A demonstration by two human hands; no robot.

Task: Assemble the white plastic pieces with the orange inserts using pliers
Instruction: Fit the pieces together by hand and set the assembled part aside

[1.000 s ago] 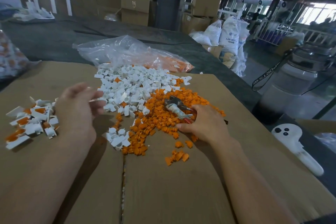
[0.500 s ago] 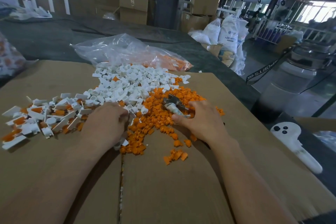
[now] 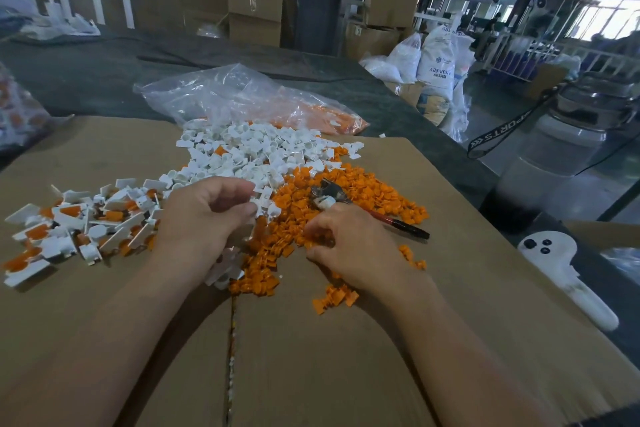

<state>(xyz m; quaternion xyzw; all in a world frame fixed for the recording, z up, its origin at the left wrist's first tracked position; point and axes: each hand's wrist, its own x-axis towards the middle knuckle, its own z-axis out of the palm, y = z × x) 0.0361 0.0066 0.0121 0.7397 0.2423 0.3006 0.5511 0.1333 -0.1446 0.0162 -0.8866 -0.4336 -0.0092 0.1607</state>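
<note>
Left hand (image 3: pixel 204 218): we pinch one white piece (image 3: pixel 260 200) at the white pile's edge and should turn its opening toward the insert.
Right hand (image 3: pixel 356 250): curled down over the orange inserts (image 3: pixel 294 204); we cannot tell its grip.
Pliers (image 3: pixel 332 196): lying on the inserts, just beyond our knuckles; we judge it best to single out one insert first.

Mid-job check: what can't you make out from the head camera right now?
Head view:
- Left hand: whether it pinches one of the white pieces; its own knuckles hide that.
- Right hand: whether it grips the pliers or any orange inserts; its back hides that.
- Bag at far left: contents blurred, cut off by the frame edge.
</note>
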